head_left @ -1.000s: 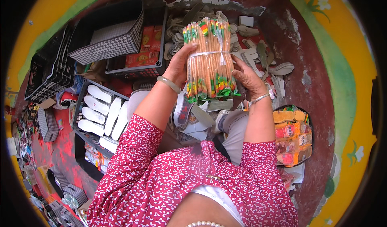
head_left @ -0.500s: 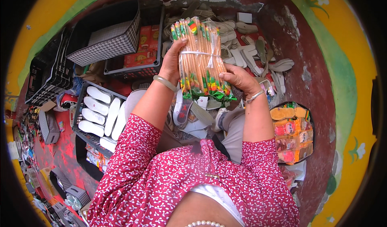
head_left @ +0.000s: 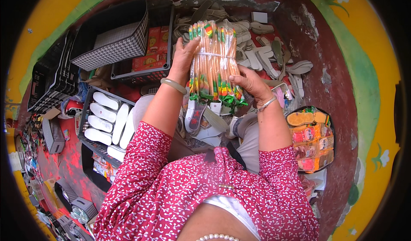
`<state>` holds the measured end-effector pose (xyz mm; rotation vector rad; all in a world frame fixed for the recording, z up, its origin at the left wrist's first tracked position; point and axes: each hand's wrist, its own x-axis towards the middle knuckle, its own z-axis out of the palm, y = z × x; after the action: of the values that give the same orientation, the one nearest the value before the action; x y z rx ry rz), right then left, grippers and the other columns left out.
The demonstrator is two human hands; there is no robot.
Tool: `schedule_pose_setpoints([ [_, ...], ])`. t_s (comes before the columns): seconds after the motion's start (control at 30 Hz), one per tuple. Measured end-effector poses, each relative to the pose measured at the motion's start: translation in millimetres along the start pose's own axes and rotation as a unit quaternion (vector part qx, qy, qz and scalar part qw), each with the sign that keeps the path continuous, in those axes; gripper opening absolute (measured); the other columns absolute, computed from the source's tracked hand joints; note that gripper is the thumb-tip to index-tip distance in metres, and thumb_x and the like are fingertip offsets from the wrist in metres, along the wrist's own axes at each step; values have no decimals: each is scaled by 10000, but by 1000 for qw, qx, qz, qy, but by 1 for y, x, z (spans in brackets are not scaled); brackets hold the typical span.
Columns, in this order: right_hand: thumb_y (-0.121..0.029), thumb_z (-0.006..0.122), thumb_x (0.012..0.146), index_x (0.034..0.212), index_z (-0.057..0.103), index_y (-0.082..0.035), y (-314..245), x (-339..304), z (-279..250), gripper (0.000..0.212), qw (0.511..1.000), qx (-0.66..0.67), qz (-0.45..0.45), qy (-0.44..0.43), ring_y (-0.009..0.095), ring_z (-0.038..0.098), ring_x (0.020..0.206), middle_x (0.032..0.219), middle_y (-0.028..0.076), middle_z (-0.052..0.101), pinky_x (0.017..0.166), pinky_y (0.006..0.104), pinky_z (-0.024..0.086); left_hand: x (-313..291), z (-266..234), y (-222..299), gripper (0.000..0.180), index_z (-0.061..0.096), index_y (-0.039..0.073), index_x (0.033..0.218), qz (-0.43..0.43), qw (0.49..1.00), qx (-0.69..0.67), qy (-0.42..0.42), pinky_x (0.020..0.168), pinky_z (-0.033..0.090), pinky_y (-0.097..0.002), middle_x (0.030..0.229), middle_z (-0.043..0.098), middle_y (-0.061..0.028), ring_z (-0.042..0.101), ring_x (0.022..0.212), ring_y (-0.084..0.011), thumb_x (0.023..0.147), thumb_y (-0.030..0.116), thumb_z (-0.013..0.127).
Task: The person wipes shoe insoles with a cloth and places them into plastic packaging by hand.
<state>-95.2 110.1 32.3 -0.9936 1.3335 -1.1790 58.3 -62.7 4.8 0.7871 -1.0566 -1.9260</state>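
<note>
We hold the stick bundle point(head_left: 214, 61) upright, left hand point(head_left: 184, 57) and right hand point(head_left: 250, 82) raised, fingers clamped on its 2 sides.

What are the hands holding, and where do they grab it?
Both hold the stick bundle upright: the left hand grips its left side, the right hand its lower right side.

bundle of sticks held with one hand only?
No: both the left hand and the right hand grip the bundle of sticks, one on each side.
</note>
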Motion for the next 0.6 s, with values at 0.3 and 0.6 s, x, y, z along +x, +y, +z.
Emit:
schedule_pose_setpoints([
  [0.3,-393,709,618,1191,556,-64,-5,-1,4,678,878,-464,84,79,355,622,915,990,222,643,811,393,478,-34,20,-9,548,586,91,1155,339,699,590,-219,1055,309,-450,1350,434,-187,349,1295,-372,638,228,706],
  [0.6,-426,654,563,1060,586,-97,-8,-5,6,599,828,-543,85,116,372,624,861,899,199,657,756,441,491,-28,13,-22,515,549,71,1187,334,669,596,-292,1062,293,-451,1356,440,-159,343,1299,-368,680,124,624],
])
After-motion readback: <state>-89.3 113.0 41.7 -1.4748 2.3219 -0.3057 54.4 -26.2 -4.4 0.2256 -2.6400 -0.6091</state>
